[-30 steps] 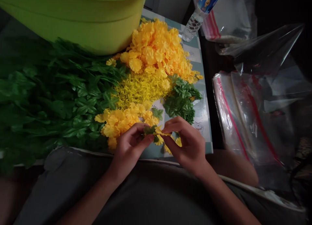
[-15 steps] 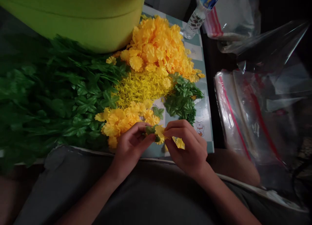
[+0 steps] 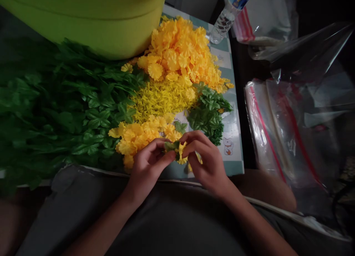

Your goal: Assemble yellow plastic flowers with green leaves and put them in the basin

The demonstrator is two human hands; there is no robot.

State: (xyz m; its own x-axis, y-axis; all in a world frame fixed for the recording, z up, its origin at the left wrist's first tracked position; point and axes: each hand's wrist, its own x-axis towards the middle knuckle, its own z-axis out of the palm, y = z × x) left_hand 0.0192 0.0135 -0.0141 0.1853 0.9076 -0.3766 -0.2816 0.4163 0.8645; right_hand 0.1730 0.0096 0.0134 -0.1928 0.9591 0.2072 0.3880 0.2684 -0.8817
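Between thumb and fingers, my left hand [image 3: 151, 160] pinches a small green artificial leaf [image 3: 171, 146]. My right hand [image 3: 206, 158] has its fingers closed on a yellow artificial flower [image 3: 182, 153], which sits against the leaf. Fingers partly cover both pieces. Just beyond my left hand lies a small heap of yellow flower heads [image 3: 135, 137]. A pile of small yellow stamen-like pieces [image 3: 158, 101] is behind it, and a larger heap of orange-yellow petals [image 3: 180, 53] farther back. A bunch of green leaves [image 3: 206, 115] rests beyond my right hand.
Green leaf stems [image 3: 69, 108] cover the left side. A large yellow-green tub [image 3: 111, 27] stands at the back left. A plastic bottle [image 3: 226, 21] is at the back of the checked table [image 3: 234, 137]. Clear zip bags [image 3: 277, 130] lie to the right.
My right hand has moved slightly left, closer to my left hand. The yellow flower has come up against the green leaf. My left hand has stayed nearly still.
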